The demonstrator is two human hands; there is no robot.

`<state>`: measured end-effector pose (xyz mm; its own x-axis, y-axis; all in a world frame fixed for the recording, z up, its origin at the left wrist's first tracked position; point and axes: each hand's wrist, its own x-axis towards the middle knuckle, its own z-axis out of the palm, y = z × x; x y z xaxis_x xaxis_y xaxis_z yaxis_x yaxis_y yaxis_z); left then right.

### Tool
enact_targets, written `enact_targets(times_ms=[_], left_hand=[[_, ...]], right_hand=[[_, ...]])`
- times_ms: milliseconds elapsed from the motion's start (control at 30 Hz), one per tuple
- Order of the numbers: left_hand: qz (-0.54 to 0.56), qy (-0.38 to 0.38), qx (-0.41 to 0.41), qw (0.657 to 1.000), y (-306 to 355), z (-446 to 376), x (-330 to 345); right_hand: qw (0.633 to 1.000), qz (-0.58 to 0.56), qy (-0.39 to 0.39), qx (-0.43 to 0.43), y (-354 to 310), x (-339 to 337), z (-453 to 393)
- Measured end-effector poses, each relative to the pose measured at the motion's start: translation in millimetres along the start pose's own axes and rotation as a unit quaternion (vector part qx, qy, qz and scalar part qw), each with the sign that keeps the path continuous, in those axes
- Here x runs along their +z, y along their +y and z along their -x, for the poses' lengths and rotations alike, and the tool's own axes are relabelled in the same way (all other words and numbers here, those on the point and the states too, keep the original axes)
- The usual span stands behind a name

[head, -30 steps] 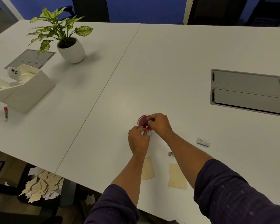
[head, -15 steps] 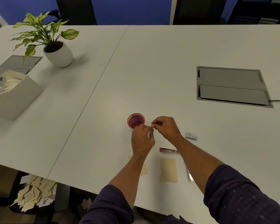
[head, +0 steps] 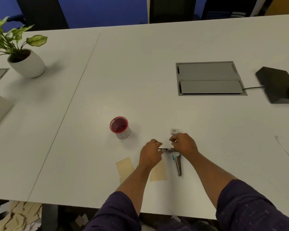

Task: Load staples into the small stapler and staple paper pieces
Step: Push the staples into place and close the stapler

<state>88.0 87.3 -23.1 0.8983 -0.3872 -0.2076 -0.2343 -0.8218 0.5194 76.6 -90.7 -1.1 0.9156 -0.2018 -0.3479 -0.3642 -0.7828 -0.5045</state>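
Two hands meet low in the middle of the frame over a slim metal piece (head: 167, 149), likely the small stapler's opened part or a staple strip; it is too blurred to say which. From the left: a potted plant (head: 22, 54) in the upper left, a red-rimmed cup (head: 119, 126) near centre, then two tan paper pieces (head: 124, 165) lying flat. The left hand (head: 150, 154) curls round one end of the metal piece, and the right hand (head: 183, 145) pinches the other end. Below them lies a second silver piece with blue tips (head: 178, 165), and just above the right hand a small staple box (head: 175, 131). Loading seems under way; next, I'd judge, staples must seat squarely. The white table (head: 140, 72) carries a grey cable hatch (head: 208, 78) and a black device (head: 279, 85) at right; blue wall behind.
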Motion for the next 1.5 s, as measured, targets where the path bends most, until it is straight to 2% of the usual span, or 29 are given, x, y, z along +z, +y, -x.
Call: enact_targets(times_ms=[133, 400, 767, 967, 1067, 1233, 1500], left_hand=[[0.021, -0.028, -0.011, 0.999, 10, -2, 11], [0.052, -0.047, -0.01, 0.997, 29, -7, 24], [-0.035, -0.048, 0.029, 0.998, 34, -24, 21], [-0.023, -0.085, 0.038, 0.995, 31, -27, 22], [-0.021, -0.075, 0.034, 0.996, 31, -28, 23], [0.009, -0.047, 0.015, 0.999, 25, -25, 22], [0.145, -0.034, -0.067, 0.987, 12, -25, 20]], right_hand=[[0.999, 0.021, -0.023, 0.029, 11, 6, 9], [0.998, 0.033, -0.047, 0.008, 19, 15, 15], [0.998, 0.039, -0.054, 0.001, 25, 15, 11], [0.998, 0.023, -0.047, 0.019, 26, 17, 10], [0.998, 0.022, -0.046, 0.03, 27, 16, 10], [0.998, 0.021, -0.035, 0.041, 28, 16, 11], [0.998, 0.018, -0.025, 0.052, 29, 16, 10]])
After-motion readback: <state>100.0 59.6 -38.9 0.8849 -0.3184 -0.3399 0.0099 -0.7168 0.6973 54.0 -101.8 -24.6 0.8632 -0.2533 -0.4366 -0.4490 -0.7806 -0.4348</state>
